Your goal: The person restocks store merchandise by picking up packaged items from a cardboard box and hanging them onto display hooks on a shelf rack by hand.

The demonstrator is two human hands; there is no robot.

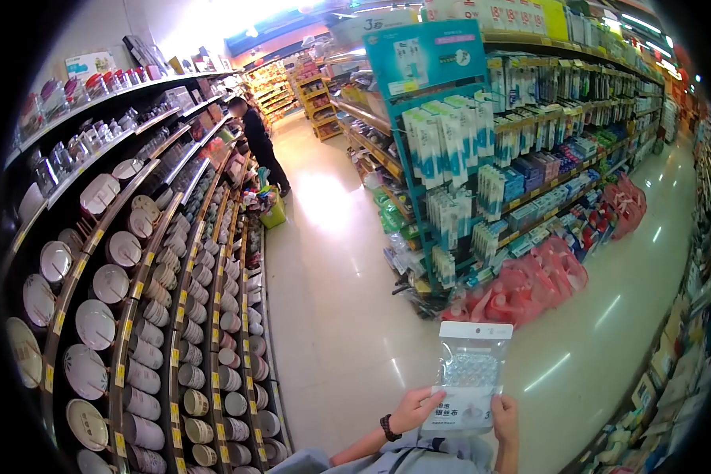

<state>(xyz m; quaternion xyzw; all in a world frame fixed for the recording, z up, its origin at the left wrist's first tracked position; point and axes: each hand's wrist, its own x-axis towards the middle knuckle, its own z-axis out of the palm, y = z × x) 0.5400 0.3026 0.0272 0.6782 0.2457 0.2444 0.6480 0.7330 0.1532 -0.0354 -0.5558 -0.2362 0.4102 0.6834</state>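
Both my hands hold a flat clear-and-white pack of cleaning cloths (472,371) upright in front of me, low in the view. Its header has a hanging hole, and silvery mesh-like material shows through the clear window above a printed white label. My left hand (415,409), with a dark beaded bracelet at the wrist, is closed on the pack's left edge, thumb on the front. On the opposite edge my right hand (505,419) grips lower down, its fingers partly hidden behind the pack.
Shelves of stacked bowls (142,403) and upright plates (95,324) line the left side. A teal display rack (426,197) with hanging packets stands ahead, red plastic bags (529,280) at its foot. Along the aisle floor (324,261), a person in dark clothes (262,146) stands near a green basket (273,212).
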